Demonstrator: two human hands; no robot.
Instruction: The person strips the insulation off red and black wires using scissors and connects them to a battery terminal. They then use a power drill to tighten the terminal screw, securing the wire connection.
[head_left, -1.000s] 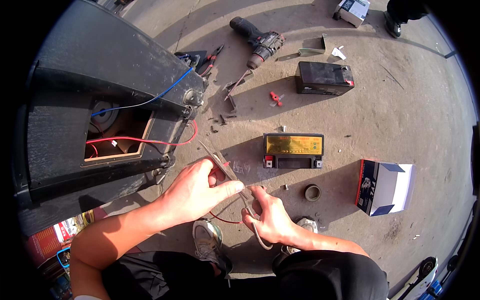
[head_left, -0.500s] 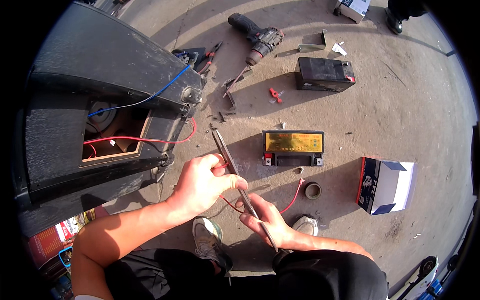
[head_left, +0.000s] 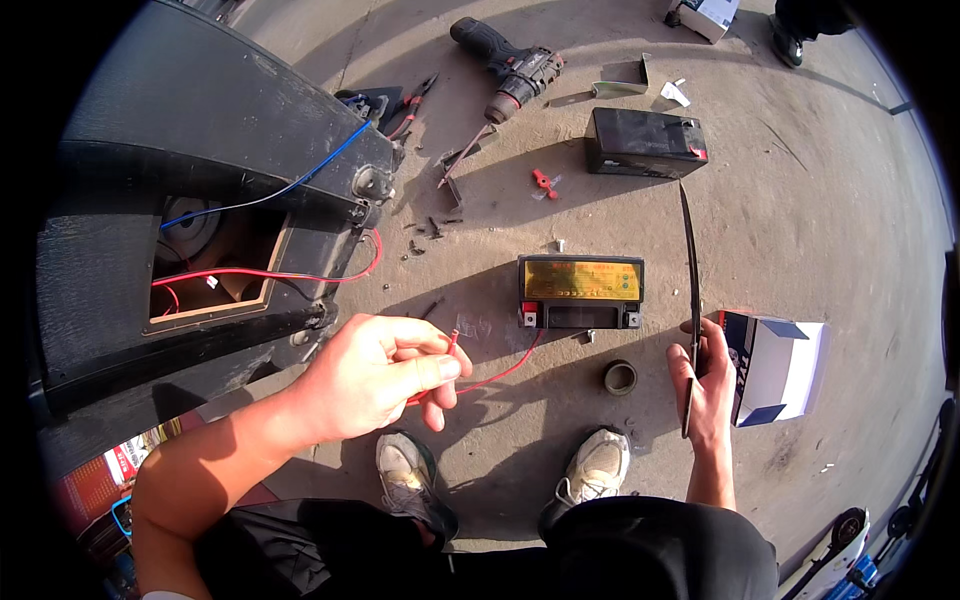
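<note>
My left hand [head_left: 395, 375] pinches a short red wire [head_left: 500, 376] between thumb and fingers. One tip of the wire sticks up above my fingertips; the rest curves right toward the near edge of a yellow-topped battery [head_left: 582, 280]. Out to the right, my right hand [head_left: 710, 375] is closed around a long, thin, dark metal tool [head_left: 691, 250], seen edge-on, so its exact kind is unclear. The tool points away from me, its far tip just below a black battery [head_left: 645, 142]. A roll of tape [head_left: 620, 377] lies between my hands.
At left stands a black box [head_left: 220, 90] with a square opening; a red cable [head_left: 240, 273] and a blue cable [head_left: 290, 188] come out. A cordless drill [head_left: 510, 65], pliers [head_left: 413, 105], a red plastic piece [head_left: 544, 184] and screws lie beyond. An opened carton [head_left: 785, 370] sits right.
My right hand has swung right and away with the metal tool, off the red wire. My left hand has shifted slightly left and still holds the wire.
</note>
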